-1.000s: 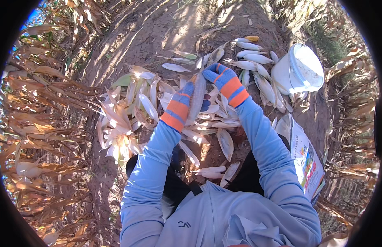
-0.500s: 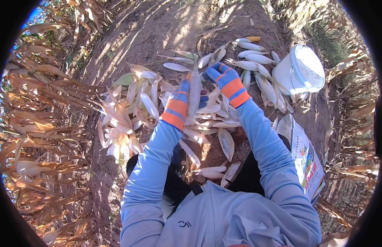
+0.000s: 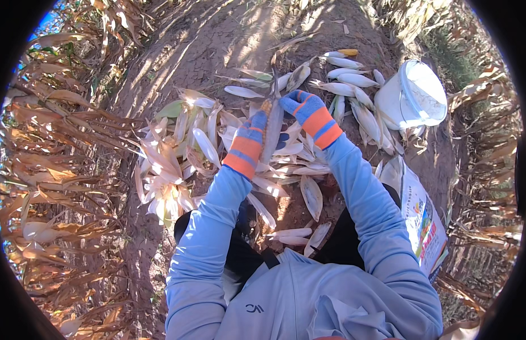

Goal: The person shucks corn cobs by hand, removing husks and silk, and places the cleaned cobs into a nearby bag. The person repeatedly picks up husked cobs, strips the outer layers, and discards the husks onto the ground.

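My left hand (image 3: 248,140), in a blue and orange striped glove, is wrapped round an ear of corn (image 3: 266,106) whose yellow tip shows above the fingers. A long pale husk (image 3: 273,133) stands off the right side of the ear. My right hand (image 3: 309,115), gloved alike, pinches that husk near its upper part. The lower end of the ear is hidden behind the left glove. Loose husks (image 3: 297,150) lie on the ground beneath both hands.
A heap of stripped husks (image 3: 166,164) is at the left. Several ears in pale husks (image 3: 353,79) lie at the far right beside a tipped white bucket (image 3: 396,102). A printed sack (image 3: 418,215) rests by my right leg. Dry corn stalks (image 3: 59,187) line both sides.
The husk has moved right, away from the ear, with my right hand now on it. More yellow kernels show beside my left fingers.
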The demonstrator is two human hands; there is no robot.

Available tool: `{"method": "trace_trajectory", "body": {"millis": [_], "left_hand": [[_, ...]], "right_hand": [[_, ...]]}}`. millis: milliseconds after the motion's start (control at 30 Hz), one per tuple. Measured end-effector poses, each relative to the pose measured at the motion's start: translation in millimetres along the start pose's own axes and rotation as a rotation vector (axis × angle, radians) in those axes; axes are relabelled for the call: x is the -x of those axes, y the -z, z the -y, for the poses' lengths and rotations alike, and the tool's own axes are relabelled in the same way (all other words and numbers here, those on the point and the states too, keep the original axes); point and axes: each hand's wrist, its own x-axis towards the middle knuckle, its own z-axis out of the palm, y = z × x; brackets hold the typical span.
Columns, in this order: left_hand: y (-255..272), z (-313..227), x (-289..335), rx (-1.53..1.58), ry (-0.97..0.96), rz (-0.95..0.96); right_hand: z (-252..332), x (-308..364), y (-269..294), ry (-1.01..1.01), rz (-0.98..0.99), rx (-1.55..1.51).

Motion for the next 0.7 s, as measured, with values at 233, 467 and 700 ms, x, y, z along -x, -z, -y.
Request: {"method": "trace_trajectory", "body": {"millis": [233,467,700], "left_hand": [[-11,-14,10,0.214,0.104,0.137],[-7,-14,9,0.325,0.1,0.082],[13,11,-26,0.41,-0.053,-0.128]], "right_hand": [[-16,-8,8,-0.166,0.089,-0.516],[-9,-8,6,-0.161,0.095,-0.327],[-4,8,-16,0.057,-0.012,0.181]]}}
